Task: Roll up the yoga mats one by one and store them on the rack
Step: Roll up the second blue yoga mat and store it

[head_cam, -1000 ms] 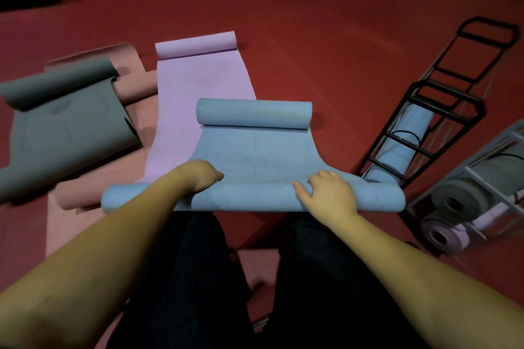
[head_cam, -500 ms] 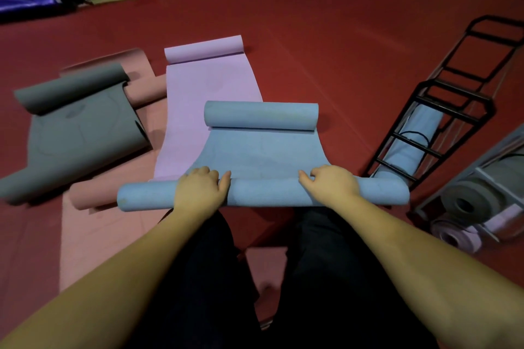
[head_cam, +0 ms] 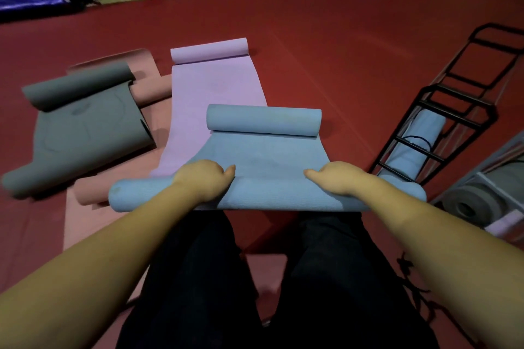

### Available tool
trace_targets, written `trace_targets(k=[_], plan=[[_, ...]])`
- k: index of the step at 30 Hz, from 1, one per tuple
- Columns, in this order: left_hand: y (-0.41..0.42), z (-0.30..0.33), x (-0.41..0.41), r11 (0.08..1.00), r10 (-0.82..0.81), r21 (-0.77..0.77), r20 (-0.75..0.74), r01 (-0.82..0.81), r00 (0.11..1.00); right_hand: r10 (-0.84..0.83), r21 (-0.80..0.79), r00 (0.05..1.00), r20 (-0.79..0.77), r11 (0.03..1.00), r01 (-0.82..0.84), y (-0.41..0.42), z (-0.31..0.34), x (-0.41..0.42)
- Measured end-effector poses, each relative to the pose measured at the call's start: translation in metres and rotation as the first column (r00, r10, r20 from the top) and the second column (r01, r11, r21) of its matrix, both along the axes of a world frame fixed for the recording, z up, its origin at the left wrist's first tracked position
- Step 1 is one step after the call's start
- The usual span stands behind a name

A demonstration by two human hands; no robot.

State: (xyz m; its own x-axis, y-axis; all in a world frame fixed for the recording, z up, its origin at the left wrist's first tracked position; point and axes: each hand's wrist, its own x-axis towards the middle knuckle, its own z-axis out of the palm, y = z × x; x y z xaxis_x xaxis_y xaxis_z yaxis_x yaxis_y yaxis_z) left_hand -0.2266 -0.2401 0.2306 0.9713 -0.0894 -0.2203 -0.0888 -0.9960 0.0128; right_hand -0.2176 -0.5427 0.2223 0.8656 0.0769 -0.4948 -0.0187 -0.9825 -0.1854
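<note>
A: Nearest you: your left hand [head_cam: 204, 178] and right hand [head_cam: 338, 180] both sit on the near roll of the blue mat [head_cam: 266, 193], which lies on the floor [head_cam: 326, 45] just past your knees.

B: Fingers?

A: Curled over the top of the roll on both sides, thumbs pointing inward toward each other. Clamped on the roll, as far as it shows; the fingertips are hidden over the far side.

B: How will it handle?

A: Judging by looks: soft foam, light, grippy texture, so it shouldn't slip. It's floppy, though, so the ends can telescope if you push unevenly. Your hands sit well apart, either side of the middle; that looks right, keep the pressure even. The far end is curled into its own roll [head_cam: 263, 120], with only a short flat stretch between the two, so that curl will need flattening or it'll fight you.

B: What's beyond it?

A: The purple mat [head_cam: 215, 88] lies partly under the blue one. To the left, a grey mat [head_cam: 82, 122] rests on a pink mat [head_cam: 93, 224]. All have curled ends and none is rolled yet.

B: Rack?

A: The black rack [head_cam: 442, 122] lies tipped over at the floor's right side, with one pale blue roll inside. A second, grey frame [head_cam: 482, 178] at the right edge holds grey and purple rolls.

B: Room?

A: Red matted floor, dim light, dark equipment along the far edge, too blurred to name.
</note>
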Motion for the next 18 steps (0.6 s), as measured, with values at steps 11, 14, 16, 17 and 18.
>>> trace_targets(k=[11, 14, 16, 17, 18], plan=[[-0.01, -0.001, 0.018, 0.995, 0.078, -0.04, -0.306, -0.095, 0.949, -0.002, 0.1, 0.935, 0.355, 0.994, -0.036, -0.002, -0.032, -0.008], [-0.012, 0.001, 0.023, 0.988, 0.096, -0.081, -0.362, -0.133, 0.927, -0.038, 0.078, 0.828, 0.559, 0.997, -0.007, 0.002, -0.035, -0.022], [-0.011, 0.0, 0.026, 0.982, 0.108, -0.104, -0.391, -0.16, 0.914, -0.074, 0.12, 0.775, 0.627, 0.993, -0.002, 0.004, -0.039, -0.032], [-0.01, 0.0, 0.028, 0.978, 0.112, -0.114, -0.404, -0.172, 0.908, -0.085, 0.137, 0.76, 0.645, 0.991, -0.005, 0.006, -0.043, -0.037], [-0.01, -0.001, 0.029, 0.975, 0.116, -0.123, -0.416, -0.182, 0.902, -0.088, 0.144, 0.749, 0.656, 0.989, -0.01, 0.007, -0.046, -0.041]])
